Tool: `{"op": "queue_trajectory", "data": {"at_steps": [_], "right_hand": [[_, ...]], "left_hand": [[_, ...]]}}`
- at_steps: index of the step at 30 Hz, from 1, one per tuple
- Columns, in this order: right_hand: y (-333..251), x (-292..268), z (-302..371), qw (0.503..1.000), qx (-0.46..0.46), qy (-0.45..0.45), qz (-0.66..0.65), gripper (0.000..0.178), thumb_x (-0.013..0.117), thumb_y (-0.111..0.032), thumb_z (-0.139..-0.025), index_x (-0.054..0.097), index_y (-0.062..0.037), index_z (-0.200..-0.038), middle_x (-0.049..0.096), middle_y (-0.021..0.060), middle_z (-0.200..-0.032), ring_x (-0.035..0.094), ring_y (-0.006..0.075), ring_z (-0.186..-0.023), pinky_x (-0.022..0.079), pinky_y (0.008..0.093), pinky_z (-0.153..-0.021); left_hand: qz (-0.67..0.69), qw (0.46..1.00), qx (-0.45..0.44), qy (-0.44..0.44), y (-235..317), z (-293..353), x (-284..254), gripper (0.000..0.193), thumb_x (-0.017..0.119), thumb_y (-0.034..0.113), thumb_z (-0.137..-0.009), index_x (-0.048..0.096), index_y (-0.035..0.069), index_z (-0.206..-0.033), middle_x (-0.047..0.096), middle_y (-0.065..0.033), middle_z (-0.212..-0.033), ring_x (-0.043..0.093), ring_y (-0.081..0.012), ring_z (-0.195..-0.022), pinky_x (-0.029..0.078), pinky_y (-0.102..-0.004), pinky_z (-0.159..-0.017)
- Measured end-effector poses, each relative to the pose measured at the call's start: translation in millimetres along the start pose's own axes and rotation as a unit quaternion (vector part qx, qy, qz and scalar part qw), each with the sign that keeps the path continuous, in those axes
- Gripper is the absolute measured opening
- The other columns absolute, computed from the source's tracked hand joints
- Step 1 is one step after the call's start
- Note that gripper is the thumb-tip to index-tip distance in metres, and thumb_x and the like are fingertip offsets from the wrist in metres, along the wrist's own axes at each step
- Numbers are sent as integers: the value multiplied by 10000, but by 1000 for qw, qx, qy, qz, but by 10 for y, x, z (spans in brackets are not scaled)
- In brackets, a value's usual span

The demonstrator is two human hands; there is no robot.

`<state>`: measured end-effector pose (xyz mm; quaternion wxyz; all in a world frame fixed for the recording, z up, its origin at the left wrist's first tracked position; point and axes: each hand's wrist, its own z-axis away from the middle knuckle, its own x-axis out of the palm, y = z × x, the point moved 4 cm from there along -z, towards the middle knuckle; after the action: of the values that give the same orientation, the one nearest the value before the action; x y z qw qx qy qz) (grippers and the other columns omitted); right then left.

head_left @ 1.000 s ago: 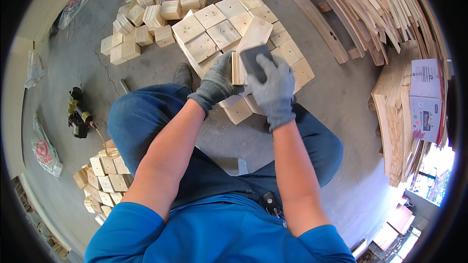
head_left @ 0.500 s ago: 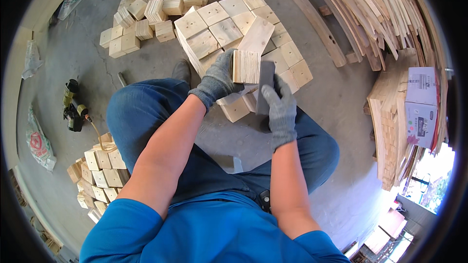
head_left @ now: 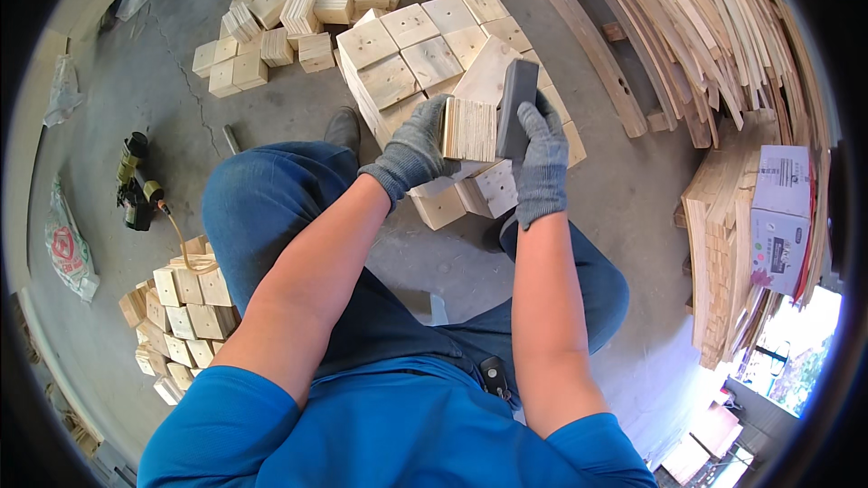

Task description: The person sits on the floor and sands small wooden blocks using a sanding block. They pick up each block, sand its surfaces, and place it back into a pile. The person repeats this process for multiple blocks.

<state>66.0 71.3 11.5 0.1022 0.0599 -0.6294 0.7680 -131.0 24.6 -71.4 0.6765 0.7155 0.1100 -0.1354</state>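
Note:
My left hand [head_left: 414, 152], in a grey knit glove, is closed round the left side of a layered wooden block [head_left: 471, 129], its striped edges facing up. In my gloved right hand [head_left: 543, 152] is a dark grey rectangular sanding block [head_left: 516, 108], gripped from its right side. It stands on edge along the right side of the wooden block; whether the two touch I cannot tell for sure. Just beyond my hands lies a big cluster of pale wooden blocks [head_left: 431, 61], packed together. Another pale board [head_left: 488, 70] rests at an angle on top of it.
Loose wooden blocks [head_left: 298, 14] are heaped at the far left. More blocks [head_left: 185, 307] are stacked beside my left knee, near a nail gun [head_left: 136, 183] with a hose. Long wooden strips [head_left: 669, 18] and a carton [head_left: 780, 217] on stacked wood line the right.
My right hand has slid the sanding block away from me along the wooden block's right side. The left hand keeps its hold and shifts slightly right.

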Motion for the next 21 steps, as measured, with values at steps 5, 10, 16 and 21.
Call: {"op": "queue_trajectory", "data": {"at_steps": [5, 10, 16, 21], "right_hand": [[-202, 131, -14, 995, -31, -16, 89, 531, 797, -171, -988, 639, 33, -1452, 715, 135, -1347, 690, 196, -1151, 559, 324, -1026], [-97, -56, 620, 880, -187, -35, 436, 629, 916, -187, -851, 680, -7, -1406, 674, 217, -1376, 658, 332, -1263, 532, 431, -1097], [-127, -123, 1218, 764, -246, -47, 594, 651, 908, -287, -802, 711, -112, -1397, 577, 262, -1455, 553, 459, -1334, 435, 577, -1147], [-148, 1, 1169, 719, -268, -37, 640, 623, 894, -273, -798, 718, -149, -1383, 570, 246, -1452, 549, 451, -1330, 446, 580, -1117]], "left_hand": [[42, 999, -11, -1, -9, 0, 20, 1156, 1033, 233, -605, 432, 66, -1579, 567, -169, -1472, 573, -323, -1365, 462, -378, -1198], [-9, 1000, -3, 22, 56, 24, -7, 1111, 1016, 231, -623, 443, 69, -1561, 565, -174, -1456, 577, -332, -1354, 466, -385, -1189], [-4, 1000, 6, 16, 9, -14, 10, 1056, 1000, 347, -638, 473, 119, -1524, 565, -223, -1451, 572, -417, -1359, 469, -442, -1183], [-34, 999, 16, 11, 114, 3, -31, 993, 971, 301, -677, 476, 92, -1512, 560, -226, -1457, 556, -419, -1372, 463, -444, -1190]]}}
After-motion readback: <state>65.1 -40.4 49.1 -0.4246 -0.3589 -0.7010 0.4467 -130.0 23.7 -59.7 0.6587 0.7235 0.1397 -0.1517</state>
